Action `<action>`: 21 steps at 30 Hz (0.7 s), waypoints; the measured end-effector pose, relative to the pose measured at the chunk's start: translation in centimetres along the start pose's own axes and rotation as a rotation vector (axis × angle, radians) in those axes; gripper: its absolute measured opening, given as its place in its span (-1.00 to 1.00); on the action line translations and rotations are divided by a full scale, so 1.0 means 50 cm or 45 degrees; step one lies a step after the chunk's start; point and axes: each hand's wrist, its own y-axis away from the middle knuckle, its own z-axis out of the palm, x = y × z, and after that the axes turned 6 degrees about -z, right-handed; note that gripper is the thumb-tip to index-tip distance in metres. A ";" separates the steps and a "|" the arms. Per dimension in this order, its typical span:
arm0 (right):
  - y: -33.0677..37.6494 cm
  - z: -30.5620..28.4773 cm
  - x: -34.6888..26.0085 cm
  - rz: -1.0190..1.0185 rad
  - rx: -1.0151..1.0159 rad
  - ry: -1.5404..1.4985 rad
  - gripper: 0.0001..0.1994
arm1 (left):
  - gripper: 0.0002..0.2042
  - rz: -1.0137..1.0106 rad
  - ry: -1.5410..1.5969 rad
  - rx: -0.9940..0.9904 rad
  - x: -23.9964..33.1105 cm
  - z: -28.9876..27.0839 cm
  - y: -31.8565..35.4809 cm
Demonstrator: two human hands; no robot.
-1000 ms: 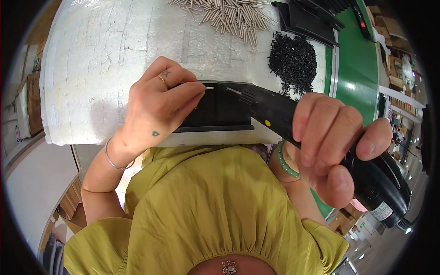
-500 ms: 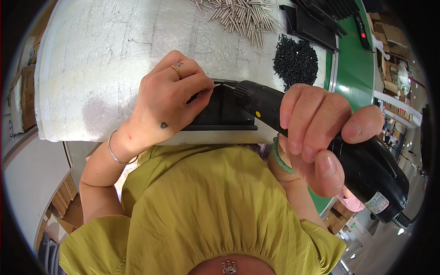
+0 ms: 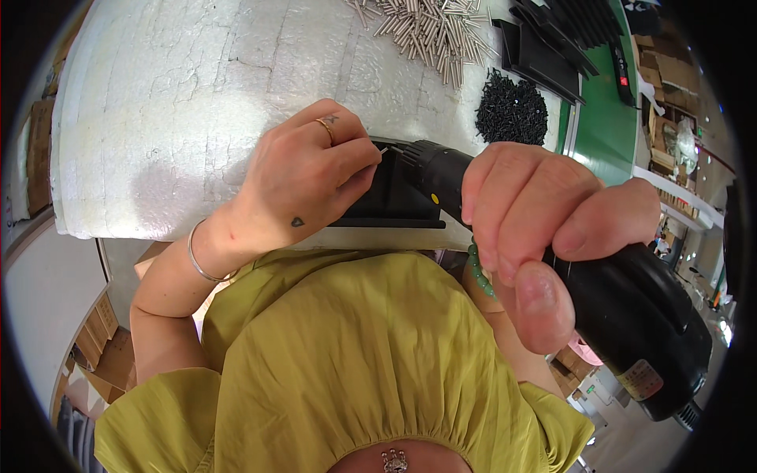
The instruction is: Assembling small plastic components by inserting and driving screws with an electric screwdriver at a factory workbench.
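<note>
My left hand (image 3: 311,173) is closed in a pinch above a black panel (image 3: 394,209) with a raised edge. The end of a small silver metal rod (image 3: 384,150) shows at its fingertips; the rest is hidden by the fingers. In my right hand (image 3: 544,213) is a black electric screwdriver (image 3: 631,315), its fingers wrapped round the body. The tool lies slanted, its nose toward my left fingertips. Its thin bit (image 3: 397,148) ends close to the rod; whether they touch I cannot tell.
A pile of silver metal rods (image 3: 434,35) lies on the white padded table cover (image 3: 158,118). Beside it is a heap of small black screws (image 3: 511,110). Black panels (image 3: 540,55) are stacked at the far right, near a green surface (image 3: 607,126).
The view has shifted a little. My left hand sits slightly farther right, and the screwdriver's rear end has swung lower and nearer. Both hands keep their grips.
</note>
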 end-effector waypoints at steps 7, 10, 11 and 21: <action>-0.001 0.022 0.007 0.012 0.055 0.022 -0.71 | -0.88 0.017 0.018 0.007 -0.002 0.002 0.003; 0.004 0.023 0.006 -0.007 0.131 0.043 -0.71 | -0.89 0.052 -0.009 0.004 0.004 0.002 0.000; 0.004 0.021 0.005 -0.028 0.145 0.064 -0.70 | -0.89 0.053 -0.031 -0.011 0.007 0.001 -0.001; 0.070 -0.113 -0.045 -0.279 0.758 0.095 -0.65 | -0.52 0.083 -0.205 -0.245 0.059 -0.035 -0.002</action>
